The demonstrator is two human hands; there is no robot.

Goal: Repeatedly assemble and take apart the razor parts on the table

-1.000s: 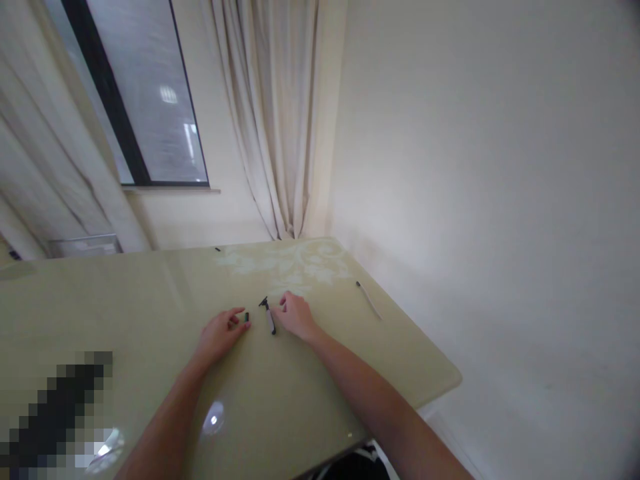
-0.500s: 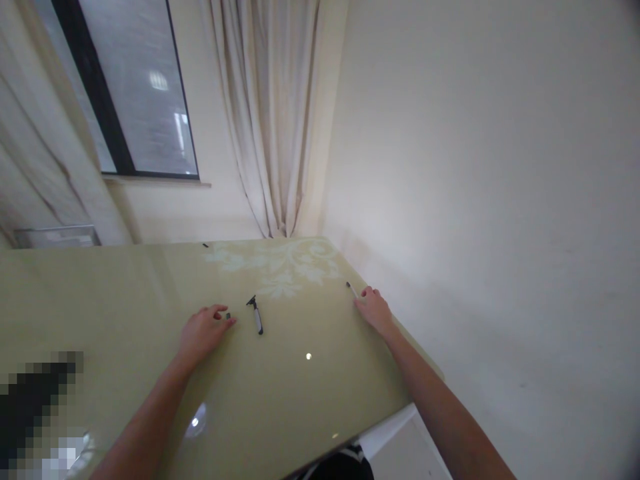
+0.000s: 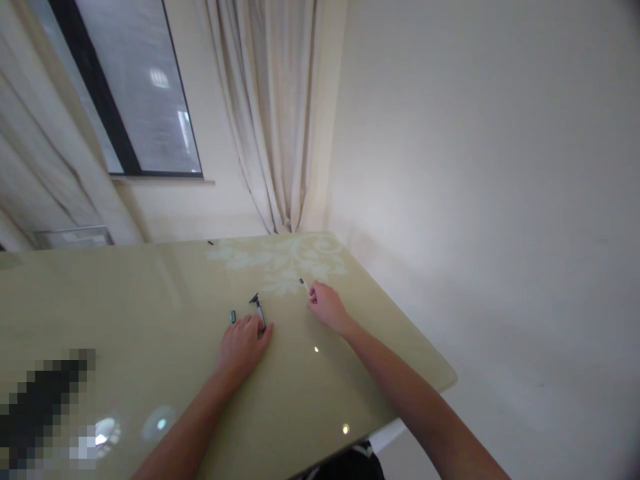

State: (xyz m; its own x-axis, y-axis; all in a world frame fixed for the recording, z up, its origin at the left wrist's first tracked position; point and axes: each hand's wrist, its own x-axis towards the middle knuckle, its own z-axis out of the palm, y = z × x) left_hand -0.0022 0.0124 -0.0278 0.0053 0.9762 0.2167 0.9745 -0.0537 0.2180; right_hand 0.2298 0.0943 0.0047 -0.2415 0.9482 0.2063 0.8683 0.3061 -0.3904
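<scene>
we pinned the razor (image 3: pixel 259 311) flat under our left hand (image 3: pixel 243 345) mid-table while our right hand (image 3: pixel 325 308) pinched a thin stick (image 3: pixel 303 285) near the far edge, a small cap (image 3: pixel 233 316) lying loose beside.

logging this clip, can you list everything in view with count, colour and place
glossy olive glass table: 1, pale floral print at far end
black-headed razor with pale handle: 1, mid table, under left fingertips
small dark cap-like piece: 1, just left of razor
thin white stick with dark tip: 1, in right hand
tiny dark bit: 1, far table edge
cream curtains: 2, flanking window
dark-framed window: 1, back wall
left hand: on razor handle
right hand: pinching stick
</scene>
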